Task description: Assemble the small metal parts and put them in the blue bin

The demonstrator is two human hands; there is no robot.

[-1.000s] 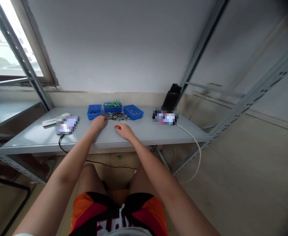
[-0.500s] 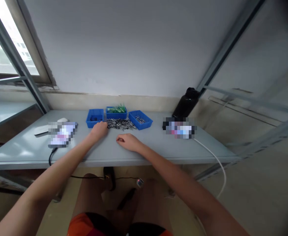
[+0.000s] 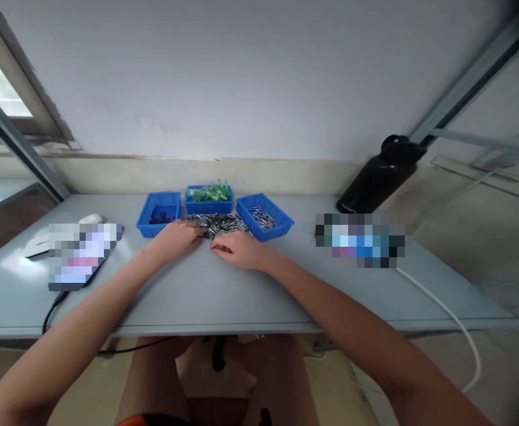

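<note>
A loose pile of small dark and silvery metal pieces (image 3: 220, 223), perhaps pins or screws, lies on the grey table. At its near left edge my left hand (image 3: 178, 239) has its fingers curled down, touching the pieces; what it grips, if anything, is hidden. My right hand (image 3: 240, 251) rests on its side at the pile's front edge, fingers bent in and closed, their contents too small to name. Behind stand a blue tray with dark pieces (image 3: 140, 227), a blue tray with green strips (image 3: 208, 207) and a blue tray with silvery pins (image 3: 283, 227).
On the left lie a blurred-out phone (image 3: 84, 254) with a black cable and a white rounded object (image 3: 91, 219). On the right are a second blurred-out device (image 3: 361, 239) with a white cable (image 3: 439, 302) and a black bottle (image 3: 377, 180) leaning against the frame.
Both hands have come closer together at the pile. My left hand has shifted onto its near left edge, and my right hand has moved forward to its front edge. The view has moved nearer.
</note>
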